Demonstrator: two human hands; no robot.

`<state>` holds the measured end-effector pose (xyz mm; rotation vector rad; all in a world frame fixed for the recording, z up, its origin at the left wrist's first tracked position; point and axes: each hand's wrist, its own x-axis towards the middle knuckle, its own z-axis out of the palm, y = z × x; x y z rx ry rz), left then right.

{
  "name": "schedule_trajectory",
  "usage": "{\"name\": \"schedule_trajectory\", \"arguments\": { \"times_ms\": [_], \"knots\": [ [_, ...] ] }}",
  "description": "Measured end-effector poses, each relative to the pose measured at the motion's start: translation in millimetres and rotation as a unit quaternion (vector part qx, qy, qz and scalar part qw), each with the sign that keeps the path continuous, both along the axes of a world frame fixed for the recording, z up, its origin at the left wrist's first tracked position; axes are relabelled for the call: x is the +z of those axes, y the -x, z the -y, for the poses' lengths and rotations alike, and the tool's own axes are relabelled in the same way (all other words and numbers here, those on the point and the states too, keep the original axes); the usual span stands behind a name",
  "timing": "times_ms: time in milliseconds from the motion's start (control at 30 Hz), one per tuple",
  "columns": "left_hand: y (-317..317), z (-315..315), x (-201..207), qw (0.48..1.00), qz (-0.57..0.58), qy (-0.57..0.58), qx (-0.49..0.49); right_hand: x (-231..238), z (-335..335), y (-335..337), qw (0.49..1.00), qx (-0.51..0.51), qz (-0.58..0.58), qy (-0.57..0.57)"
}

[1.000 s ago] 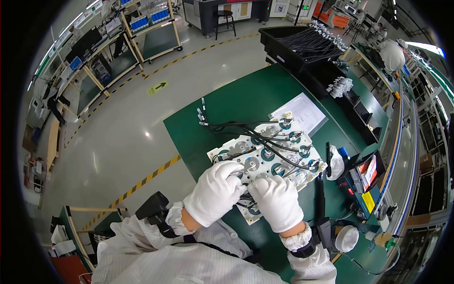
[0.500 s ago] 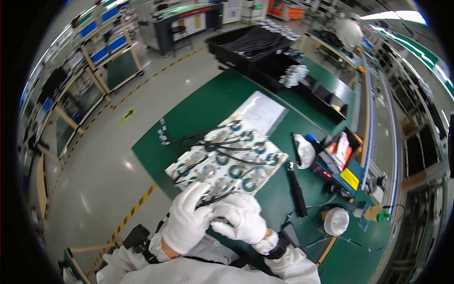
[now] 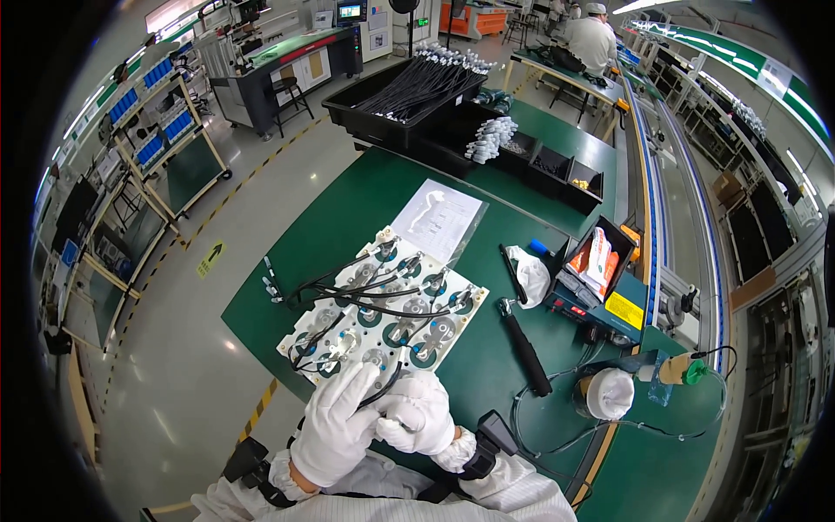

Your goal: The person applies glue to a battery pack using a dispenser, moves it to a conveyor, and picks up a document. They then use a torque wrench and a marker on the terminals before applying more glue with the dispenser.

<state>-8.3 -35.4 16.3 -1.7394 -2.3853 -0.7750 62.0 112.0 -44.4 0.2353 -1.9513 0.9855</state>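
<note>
Both my hands wear white gloves and meet at the near edge of a white fixture plate point(image 3: 461, 324). A black cable point(image 3: 383, 389) runs from the plate down between them. My right hand point(image 3: 416, 413) has its fingers curled in a pinch around the cable's near end, which the glove hides. My left hand point(image 3: 335, 426) lies against the cable from the other side, fingers pressed together and thumb toward the right hand. Round metal parts with dark green rims sit in the plate. Several more black cables point(image 3: 348, 293) cross over it, their loose ends lying at its left.
A printed sheet point(image 3: 439, 217) lies beyond the plate. To the right are a black-handled tool point(image 3: 524, 352), a blue box-shaped device point(image 3: 622, 315) and a white-lined cup point(image 3: 611, 396). Black bins point(image 3: 378, 126) of cables stand at the back; a co-worker point(image 3: 591, 42) sits far off.
The whole view has shifted, so the table things appear further left. My left fingers have drawn together and my right fingers have curled in more. Both hands stay at the cable.
</note>
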Motion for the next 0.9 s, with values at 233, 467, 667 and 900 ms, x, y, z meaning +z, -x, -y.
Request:
{"name": "schedule_trajectory", "arguments": {
  "times_ms": [233,467,667,900],
  "knots": [
    [5.4,-2.6,-12.0,0.994,0.096,-0.046,0.008,4.3,-0.5,5.5,0.999,-0.027,0.023,-0.028],
    [6.1,4.8,-4.1,0.994,0.068,-0.061,0.055,7.2,-6.3,11.7,0.987,-0.029,0.077,-0.137],
    [-3.6,-11.4,-9.4,0.984,0.044,-0.122,0.120,-6.5,-13.4,2.2,0.979,-0.027,0.088,-0.181],
    [-10.8,-13.8,-4.1,0.976,0.107,-0.178,0.062,-19.2,-14.2,-18.4,0.956,-0.148,0.135,-0.213]
  ]
}}
